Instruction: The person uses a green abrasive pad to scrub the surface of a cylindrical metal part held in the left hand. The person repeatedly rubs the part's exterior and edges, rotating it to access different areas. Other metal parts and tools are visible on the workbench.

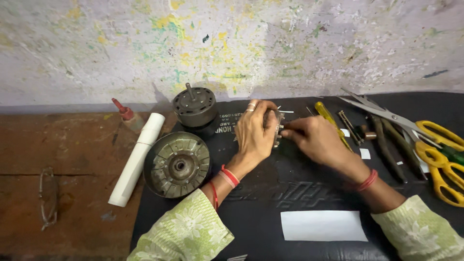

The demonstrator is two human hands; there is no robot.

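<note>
White paper lies nearest on the black mat covering the counter. Beyond it, both hands meet over the mat: the left hand grips a small metal part, while the right hand pinches its edge. A round motor cover sits left, yellow scissors right.

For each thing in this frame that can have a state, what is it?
left hand: gripping the small metal part
right hand: fingers pinched at that part
scissors: lying closed
red-capped bottle: capped, tilted
white roll: rolled up, lying flat
round metal cover: open side up
motor: shaft pointing up
</note>
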